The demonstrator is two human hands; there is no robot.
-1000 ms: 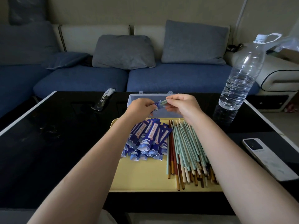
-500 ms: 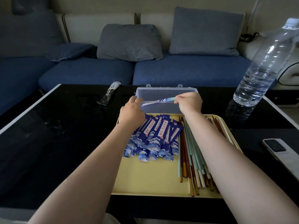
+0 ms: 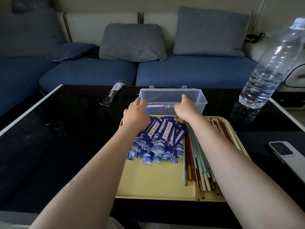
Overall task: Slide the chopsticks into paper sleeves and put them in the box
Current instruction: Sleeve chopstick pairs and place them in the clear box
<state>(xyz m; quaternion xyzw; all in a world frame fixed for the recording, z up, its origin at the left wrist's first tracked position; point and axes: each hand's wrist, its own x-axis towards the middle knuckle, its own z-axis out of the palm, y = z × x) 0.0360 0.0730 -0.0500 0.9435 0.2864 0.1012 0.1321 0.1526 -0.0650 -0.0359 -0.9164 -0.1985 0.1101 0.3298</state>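
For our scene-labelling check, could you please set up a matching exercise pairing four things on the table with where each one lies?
Things:
1. clear plastic box
2. blue paper sleeves
3. water bottle
4. phone

Places:
A. at the table's near right edge
B. standing on the table's far right
C. piled on the left part of the yellow tray
D. just beyond the tray's far edge

Pairs: 1-D, 2-C, 3-B, 4-A
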